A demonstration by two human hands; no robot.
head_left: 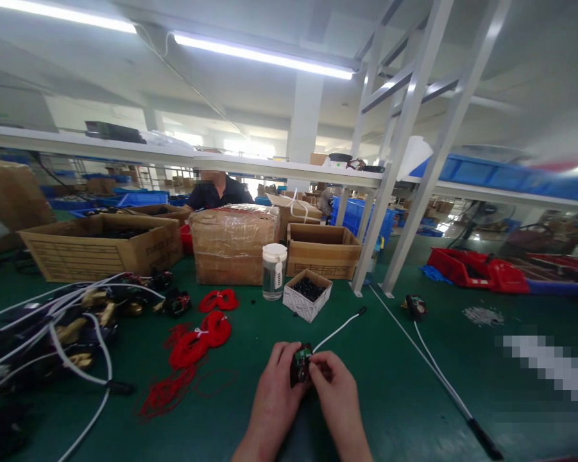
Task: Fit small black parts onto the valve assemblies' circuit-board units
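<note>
The thumb and forefinger of the right hand are drawn close together at the right edge of a small circuit assembly, dark with a green board facing up; whether they close on that edge or on some tiny piece is too small to tell. The left hand is curled around the assembly's left side, fingers partly bent and holding it just above the bench, straight ahead of the wearer. For work this fine, I would let the left hand do all the steadying, with both forearms low, so that the right fingertips need only light pressure and the board is not flexed. A white cable runs from beside the assembly toward between 1 and 2 o'clock; it seems wise to leave it slack, so it does not tug. At 12 o'clock, near the hands, sits a small carton of black pieces, with a bottle just past it toward 11, best given elbow room. Red wire bundles lie between 9 and 10 o'clock, a tangled pile of cabled parts beyond them. At 2 o'clock rests another cabled unit, well apart.
</note>
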